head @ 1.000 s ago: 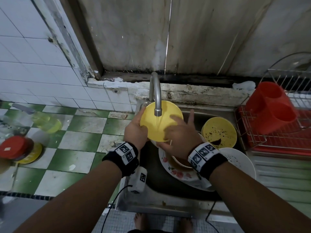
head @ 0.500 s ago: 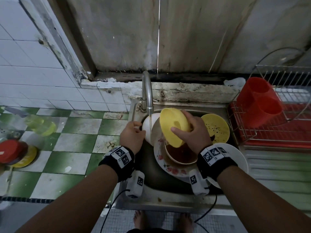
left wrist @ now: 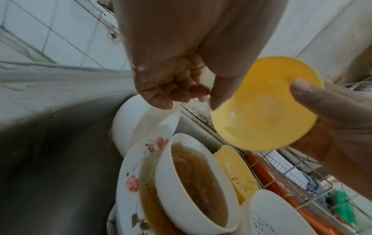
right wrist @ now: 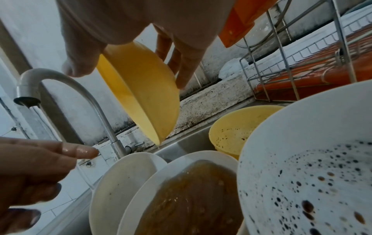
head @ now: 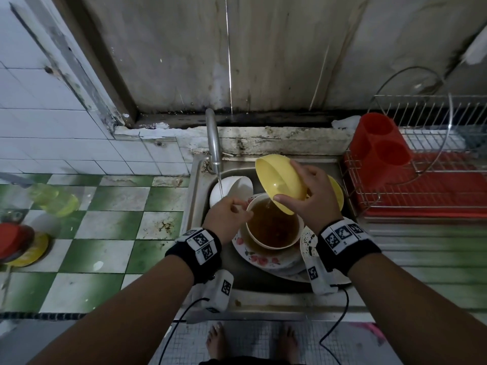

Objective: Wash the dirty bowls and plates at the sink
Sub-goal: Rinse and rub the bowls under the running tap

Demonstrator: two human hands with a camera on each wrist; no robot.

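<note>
My right hand grips a clean-looking yellow bowl by its rim and holds it tilted over the sink, thumb inside, fingers behind. Water drips from its lower edge toward a white bowl full of brown liquid, which sits on a floral plate. My left hand hovers wet beside that bowl, under the thin stream from the faucet, its fingers loosely curled and holding nothing. A second, speckled yellow bowl lies behind.
A white bowl lies on its side at the sink's back left. A white plate with dark specks leans at the right. A wire dish rack with a red cup holder stands right of the sink. Bottles and lids sit on the tiled counter to the left.
My left hand let go of the yellow bowl and stayed under the tap. My right hand carried the bowl to the right and tipped it over the white bowl.
</note>
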